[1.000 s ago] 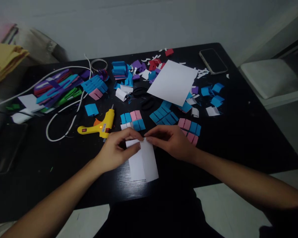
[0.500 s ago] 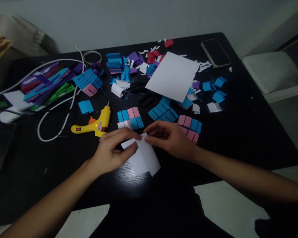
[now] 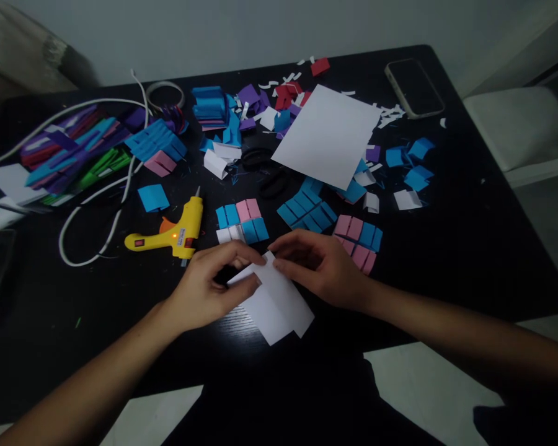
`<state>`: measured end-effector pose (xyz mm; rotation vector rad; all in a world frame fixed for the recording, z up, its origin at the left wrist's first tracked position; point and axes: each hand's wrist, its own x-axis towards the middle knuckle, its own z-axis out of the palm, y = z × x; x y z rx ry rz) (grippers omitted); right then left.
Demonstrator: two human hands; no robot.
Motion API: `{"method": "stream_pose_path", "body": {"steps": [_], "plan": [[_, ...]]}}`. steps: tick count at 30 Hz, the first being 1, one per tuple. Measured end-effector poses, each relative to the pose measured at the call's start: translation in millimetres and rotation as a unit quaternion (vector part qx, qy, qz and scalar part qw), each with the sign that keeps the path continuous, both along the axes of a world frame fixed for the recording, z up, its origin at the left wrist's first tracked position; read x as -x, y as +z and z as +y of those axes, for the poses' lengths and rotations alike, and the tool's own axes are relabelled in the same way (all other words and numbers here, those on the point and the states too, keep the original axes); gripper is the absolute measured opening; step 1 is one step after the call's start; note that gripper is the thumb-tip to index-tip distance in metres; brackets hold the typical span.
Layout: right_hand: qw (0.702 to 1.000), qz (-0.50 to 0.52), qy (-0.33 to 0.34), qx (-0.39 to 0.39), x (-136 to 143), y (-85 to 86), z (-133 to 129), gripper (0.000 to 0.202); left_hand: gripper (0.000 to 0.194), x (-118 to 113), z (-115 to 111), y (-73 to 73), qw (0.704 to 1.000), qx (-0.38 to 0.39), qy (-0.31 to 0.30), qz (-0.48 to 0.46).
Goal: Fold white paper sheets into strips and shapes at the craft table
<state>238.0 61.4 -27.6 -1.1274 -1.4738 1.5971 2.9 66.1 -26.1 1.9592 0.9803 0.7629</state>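
Note:
A folded piece of white paper [image 3: 276,303] is held at its upper edge between my two hands, above the front of the dark table. My left hand [image 3: 216,282] pinches its left side between thumb and fingers. At the top corner, my right hand [image 3: 320,266] grips the paper with thumb and fingertips. Just beyond my hands lie a block of blue, pink and white folded pieces [image 3: 242,221], a blue folded block [image 3: 307,209] and a pink and blue block [image 3: 359,241]. A yellow glue gun [image 3: 170,235] with a lit orange light rests left of my left hand.
A large white sheet [image 3: 328,136] covers part of the paper scraps. Behind my hands, black scissors [image 3: 263,170] lie among cuttings. A white cable [image 3: 121,210] loops at the left, near coloured strips [image 3: 69,148]. A phone [image 3: 415,88] lies at the back right.
The lower end of the folded white paper has swung to the right and slightly toward me. Both hands keep their hold on it. The whole view has shifted slightly.

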Motion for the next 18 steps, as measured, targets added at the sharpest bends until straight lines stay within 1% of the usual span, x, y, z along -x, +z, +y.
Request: {"method": "stream_pose_path", "body": {"steps": [4,9,18], "plan": [[1.000,0.002,0.005,-0.001,-0.5,-0.9,-0.6,0.025,0.015,-0.9,1.7,1.9,1.000,-0.004,-0.006,-0.008],[1.000,0.000,-0.003,-0.001,-0.3,-1.2,-0.6,0.024,0.015,-2.9,3.4,4.6,0.998,-0.014,-0.050,-0.030],[1.000,0.008,0.010,-0.002,-1.4,0.4,-0.1,0.025,0.013,-0.3,0.4,4.4,0.999,-0.015,-0.031,0.001]]}}
